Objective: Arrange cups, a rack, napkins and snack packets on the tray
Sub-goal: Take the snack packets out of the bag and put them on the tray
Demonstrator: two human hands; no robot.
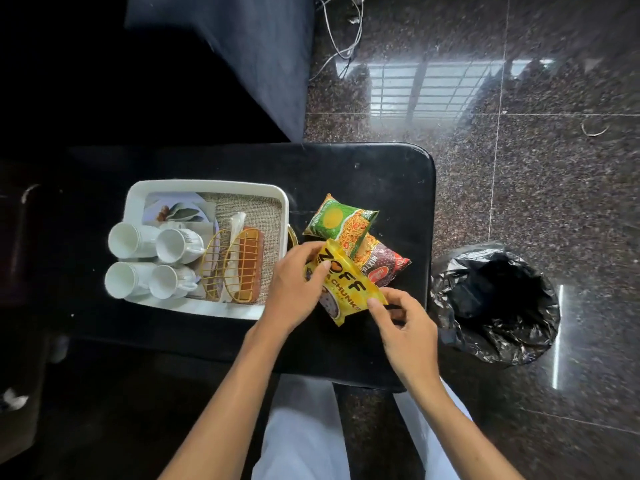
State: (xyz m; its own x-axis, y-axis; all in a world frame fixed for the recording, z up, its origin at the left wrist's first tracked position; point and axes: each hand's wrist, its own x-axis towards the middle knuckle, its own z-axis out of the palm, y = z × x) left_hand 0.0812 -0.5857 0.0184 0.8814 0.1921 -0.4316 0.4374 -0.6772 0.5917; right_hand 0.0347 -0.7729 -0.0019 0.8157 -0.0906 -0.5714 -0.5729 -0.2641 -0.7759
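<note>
A white tray (207, 186) sits on the black table (363, 168). It holds several white cups (124, 240) at its left, printed napkins (176, 211) at the back and a gold wire rack (242, 265) on burlap. Just right of the tray, both hands hold a yellow snack packet (346, 285): my left hand (294, 285) grips its left edge and my right hand (405, 327) pinches its lower right corner. A green packet (337, 220) and a red packet (382, 263) lie overlapping on the table behind it.
A bin lined with a black bag (495, 303) stands on the speckled floor right of the table. A dark sofa (225, 46) is behind the table, with cables (341, 26) on the floor beside it. My white-trousered legs (301, 438) are below.
</note>
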